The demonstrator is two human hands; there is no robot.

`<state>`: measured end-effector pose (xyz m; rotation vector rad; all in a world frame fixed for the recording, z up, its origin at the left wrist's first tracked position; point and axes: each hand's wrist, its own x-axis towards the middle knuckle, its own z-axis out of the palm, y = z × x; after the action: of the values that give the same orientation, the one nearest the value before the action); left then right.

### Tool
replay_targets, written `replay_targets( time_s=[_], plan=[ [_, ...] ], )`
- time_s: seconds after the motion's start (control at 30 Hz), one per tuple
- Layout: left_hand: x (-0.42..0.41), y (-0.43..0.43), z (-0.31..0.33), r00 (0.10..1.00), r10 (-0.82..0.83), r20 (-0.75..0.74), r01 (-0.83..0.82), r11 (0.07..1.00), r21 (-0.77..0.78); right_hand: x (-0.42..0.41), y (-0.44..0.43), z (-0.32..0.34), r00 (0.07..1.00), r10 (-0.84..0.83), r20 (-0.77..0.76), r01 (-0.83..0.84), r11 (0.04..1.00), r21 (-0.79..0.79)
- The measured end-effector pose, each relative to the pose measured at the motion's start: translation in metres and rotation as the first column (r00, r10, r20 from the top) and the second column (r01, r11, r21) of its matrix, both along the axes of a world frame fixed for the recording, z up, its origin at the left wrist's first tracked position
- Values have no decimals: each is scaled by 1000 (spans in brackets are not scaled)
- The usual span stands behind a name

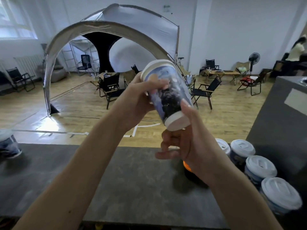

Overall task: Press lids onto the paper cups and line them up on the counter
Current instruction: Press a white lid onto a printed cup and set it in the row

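**Paper cup**: held in the air above the worktop's far edge and tilted, with its round white base turned down and towards the near side. The wall is a smooth taper printed in blue, white and black. A white band rings the top, but it is too blurred to say whether it is a lid or the bare rim.

**Left hand**: clasps the upper wall, fingers wrapped round just under the white band.

**Right hand**: holds the bottom end, thumb laid up the cup's side and the other fingers loosely curled beneath the base.

**Worktop**: a grey slab, matt and mottled like cast concrete, with a straight far edge.

**Four lidded cups**: stand upright in a close line at the worktop's right end, running from the far edge towards the near right corner. They carry the same print, and each has a white domed plastic lid with a moulded sip hole.

**Single cup**: at the far left edge. It is blurred, with a pale top.

**Dark object**: low and partly hidden beneath the right wrist, with an orange glow at its top.

**Room beyond**: glossy wood-plank floor, arched fabric tent, black folding chairs and a pedestal fan.
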<state>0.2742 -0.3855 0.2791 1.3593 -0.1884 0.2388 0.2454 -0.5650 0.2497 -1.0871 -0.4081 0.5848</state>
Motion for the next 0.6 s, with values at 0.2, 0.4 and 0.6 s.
replay_targets(
  time_s=[0.2, 0.4, 0.6],
  plan=[
    [-2, -3, 3, 997, -82, -3, 81, 995, -58, 2, -13, 9, 954, 258, -155, -240, 963, 126],
    [1, -15, 2, 996, -92, -1, 91, 992, -91, 2, -8, 9, 926, 362, -108, -346, 928, 140],
    [-5, -16, 2, 996, -74, -56, 71, 996, -50, 11, 2, 8, 966, 232, -117, -212, 963, 165]
  ],
)
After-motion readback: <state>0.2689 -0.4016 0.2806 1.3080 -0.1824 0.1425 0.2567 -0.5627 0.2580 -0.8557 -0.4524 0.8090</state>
